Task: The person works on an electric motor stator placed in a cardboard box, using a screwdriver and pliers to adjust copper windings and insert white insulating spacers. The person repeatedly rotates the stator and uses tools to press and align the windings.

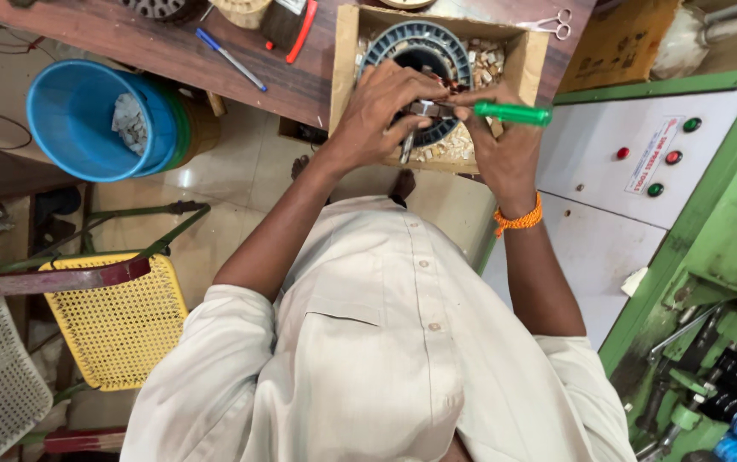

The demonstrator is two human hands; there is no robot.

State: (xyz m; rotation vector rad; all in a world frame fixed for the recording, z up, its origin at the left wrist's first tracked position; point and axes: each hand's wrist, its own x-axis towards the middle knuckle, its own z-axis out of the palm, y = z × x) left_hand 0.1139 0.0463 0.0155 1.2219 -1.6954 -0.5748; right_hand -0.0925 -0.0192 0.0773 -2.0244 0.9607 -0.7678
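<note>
A round grey motor stator (420, 43) with copper windings lies in an open cardboard box (347, 68), among small pale scraps. My left hand (381, 111) rests over the stator's front edge and grips a small metal tool (420, 109) whose end points down past the box edge. Pressed against it from the right, my right hand (501, 145) holds a green-handled screwdriver (512, 113) lying roughly level, its tip toward the metal tool. An orange thread band circles my right wrist. The tool tips and the spot they touch are hidden by my fingers.
The box sits on a dark wooden bench (154, 43) with a blue pen (231, 60), a red-handled tool (302, 30) and scissors (552, 24). A blue bucket (77, 120) and yellow mesh chair (120, 325) stand left. A green machine panel with buttons (642, 162) is right.
</note>
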